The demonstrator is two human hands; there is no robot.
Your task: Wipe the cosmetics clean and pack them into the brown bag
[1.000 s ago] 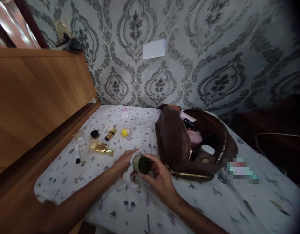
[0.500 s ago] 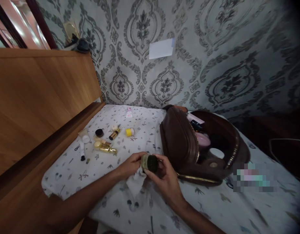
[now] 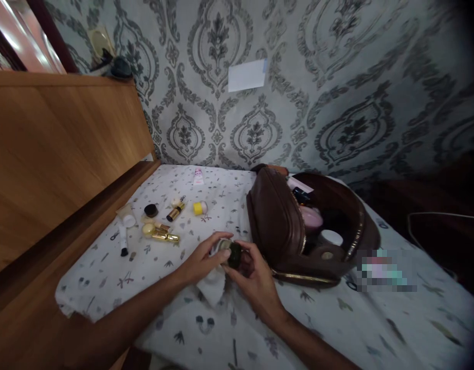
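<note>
A small round jar (image 3: 234, 255) with a dark green lid is held between both hands, tilted so its lid faces right. My left hand (image 3: 206, 261) is closed around its pale side, the thumb lying over it near the lid. A crumpled white cloth or wipe (image 3: 214, 289) hangs below the left fingers, pressed against the jar. My right hand (image 3: 258, 280) grips the jar's lid end with thumb and fingertips. Just beyond the right hand stands an open brown handbag (image 3: 273, 210) with a gold zip. Inside it show a pink item (image 3: 312, 218) and a white round lid (image 3: 331, 237).
Several cosmetics lie left on the patterned sheet (image 3: 221, 190): a black-lidded pot (image 3: 151, 210), gold bottles (image 3: 165, 236), a white tube (image 3: 123, 239), a yellow-and-pink container (image 3: 200, 207). A pink-and-white tube (image 3: 198, 177) is near the wall. A wooden headboard (image 3: 67, 139) borders the left.
My left thumb has moved up over the jar near its lid, and the left fingers cover more of it. The whole view has shifted slightly.
</note>
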